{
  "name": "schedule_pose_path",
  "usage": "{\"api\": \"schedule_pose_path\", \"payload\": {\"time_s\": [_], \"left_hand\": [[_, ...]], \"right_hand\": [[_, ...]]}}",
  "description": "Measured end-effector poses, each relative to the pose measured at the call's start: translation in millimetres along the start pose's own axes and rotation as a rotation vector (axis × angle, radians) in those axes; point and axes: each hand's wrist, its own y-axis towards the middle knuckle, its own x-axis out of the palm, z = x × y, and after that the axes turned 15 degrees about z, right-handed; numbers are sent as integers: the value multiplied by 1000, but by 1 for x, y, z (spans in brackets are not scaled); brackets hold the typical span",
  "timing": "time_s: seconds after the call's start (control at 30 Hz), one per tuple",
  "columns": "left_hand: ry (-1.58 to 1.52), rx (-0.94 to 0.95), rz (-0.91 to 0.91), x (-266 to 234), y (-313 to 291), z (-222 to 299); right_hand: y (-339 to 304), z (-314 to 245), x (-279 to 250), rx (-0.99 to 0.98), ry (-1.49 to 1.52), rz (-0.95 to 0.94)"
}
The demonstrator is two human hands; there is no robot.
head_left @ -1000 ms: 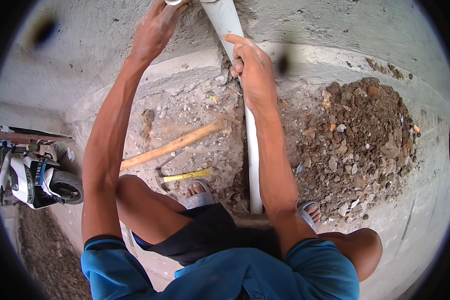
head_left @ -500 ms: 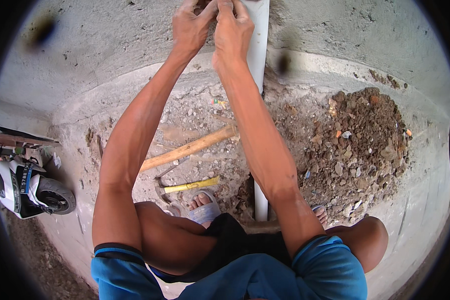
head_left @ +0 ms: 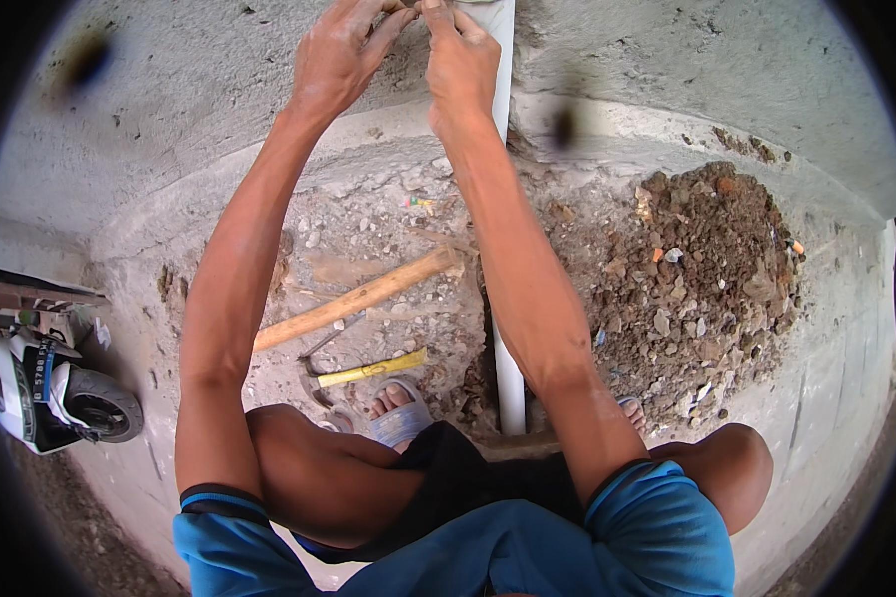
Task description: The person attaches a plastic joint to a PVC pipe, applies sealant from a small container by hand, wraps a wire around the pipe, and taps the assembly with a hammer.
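Both my hands are raised at the top of the view, against the grey wall. My left hand (head_left: 336, 58) has its fingers curled and its thumb reaching toward the other hand. My right hand (head_left: 464, 68) is closed in a pinch beside the white pipe (head_left: 504, 75). The fingertips of both hands come together near the upper edge; whatever small thing is between them cannot be made out. The pipe runs down the wall, passes behind my right forearm and shows again in a narrow trench between my feet.
A wooden tool handle (head_left: 358, 298) lies on the rubble to the left, above a hammer with a yellow handle (head_left: 373, 368). To the right rises a heap of dug soil and stones (head_left: 707, 289). A white motorcycle (head_left: 55, 388) stands at the far left.
My left hand has shifted left and slightly up, widening the space between my wrists. My right hand stays by the pipe. The whole view has swung a little.
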Motion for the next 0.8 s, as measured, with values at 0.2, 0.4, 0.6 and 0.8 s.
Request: {"api": "schedule_pose_path", "payload": {"time_s": [0.2, 0.4, 0.6, 0.8], "left_hand": [[-135, -83, -96, 3, -10, 6], [24, -31, -63, 18, -7, 3], [186, -237, -167, 25, 0, 13], [203, -208, -170, 17, 5, 17]], "right_hand": [[12, 4, -11, -66, -51, -37], [-8, 2, -61, 354, -93, -57], [-46, 40, -122, 625, 55, 31], [-52, 18, -121, 553, 82, -46]]}}
